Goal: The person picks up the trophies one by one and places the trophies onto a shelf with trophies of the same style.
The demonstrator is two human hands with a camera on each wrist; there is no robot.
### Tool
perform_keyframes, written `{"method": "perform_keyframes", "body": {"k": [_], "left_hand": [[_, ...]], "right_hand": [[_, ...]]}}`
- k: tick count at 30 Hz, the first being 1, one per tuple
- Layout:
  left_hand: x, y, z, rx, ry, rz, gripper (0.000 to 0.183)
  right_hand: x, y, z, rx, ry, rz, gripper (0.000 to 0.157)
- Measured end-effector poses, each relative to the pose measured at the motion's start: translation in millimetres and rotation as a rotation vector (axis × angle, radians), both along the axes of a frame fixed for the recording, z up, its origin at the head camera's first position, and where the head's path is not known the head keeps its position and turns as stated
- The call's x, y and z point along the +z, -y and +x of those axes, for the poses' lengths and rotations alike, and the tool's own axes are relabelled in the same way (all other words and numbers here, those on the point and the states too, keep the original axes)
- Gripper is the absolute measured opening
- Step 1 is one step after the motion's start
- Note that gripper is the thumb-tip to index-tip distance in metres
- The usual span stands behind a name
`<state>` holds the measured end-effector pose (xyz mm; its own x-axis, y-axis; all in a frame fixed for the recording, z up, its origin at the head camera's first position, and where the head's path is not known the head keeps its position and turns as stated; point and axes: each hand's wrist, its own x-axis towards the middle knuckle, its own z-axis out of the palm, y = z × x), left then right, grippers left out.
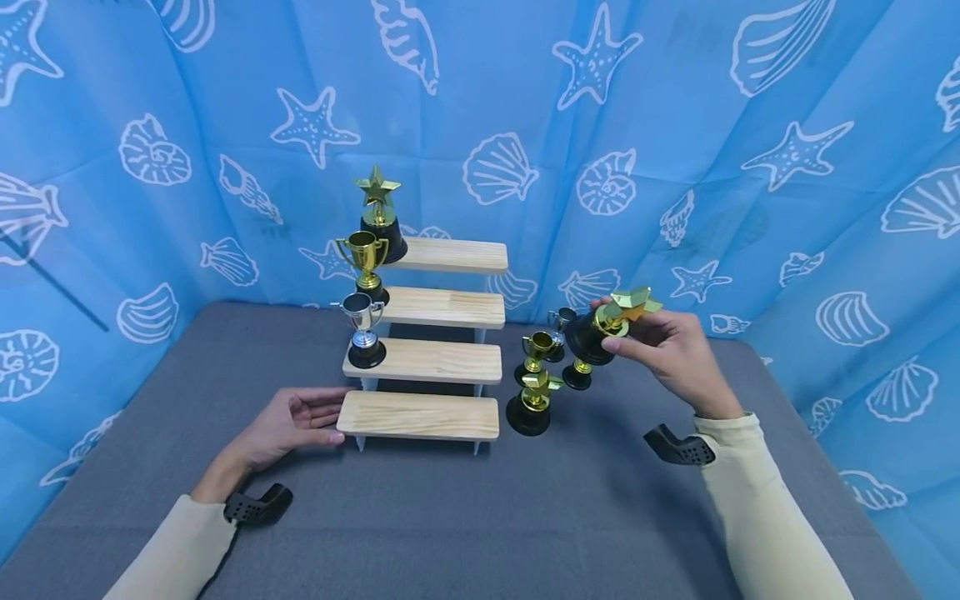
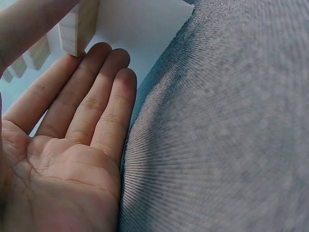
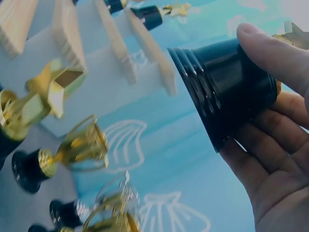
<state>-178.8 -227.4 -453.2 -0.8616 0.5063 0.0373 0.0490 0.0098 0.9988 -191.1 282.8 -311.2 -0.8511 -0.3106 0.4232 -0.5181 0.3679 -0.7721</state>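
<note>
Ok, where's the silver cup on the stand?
In the head view, the silver cup stands at the left end of the second shelf from the bottom, just below a gold cup.

The held star trophy [image 1: 602, 327] looks glossy, its base [image 3: 227, 82] plastic, shelf boards [image 1: 418, 414] smooth wood, tablecloth [image 1: 555, 508] matt

Table [image 1: 585, 508], grey fabric surface, bearing one four-tier display stand [image 1: 420, 415] with pale wooden boards on light supports. On the stand, upright at the left ends of their boards: gold star trophy [image 1: 380, 218], top tier; gold cup [image 1: 365, 252], second tier down; silver cup [image 1: 363, 319], third tier down. On the fabric, grouped right of the stand, black-based: front star trophy [image 1: 535, 398], near gold cup [image 1: 537, 347], second gold cup [image 1: 577, 377], partly hidden, and rear silver cup [image 1: 562, 317].
</note>
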Motion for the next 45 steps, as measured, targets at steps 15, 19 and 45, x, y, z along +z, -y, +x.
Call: {"method": "perform_keyframes", "body": {"k": [15,19,45], "left_hand": [[-1.9,1,2.0,0.011,0.020,-0.012,0.077],[-3.2,1,2.1,0.014,0.013,-0.018,0.076],[-2.3,3,0.3,0.016,0.002,-0.022,0.076]], "right_hand": [[30.7,42,-22.4,0.048,-0.038,-0.067,0.039],[36.0,49,-28.0,0.036,-0.040,-0.057,0.040],[52.7,93,-70.9,0.074,0.025,-0.086,0.037]]}}
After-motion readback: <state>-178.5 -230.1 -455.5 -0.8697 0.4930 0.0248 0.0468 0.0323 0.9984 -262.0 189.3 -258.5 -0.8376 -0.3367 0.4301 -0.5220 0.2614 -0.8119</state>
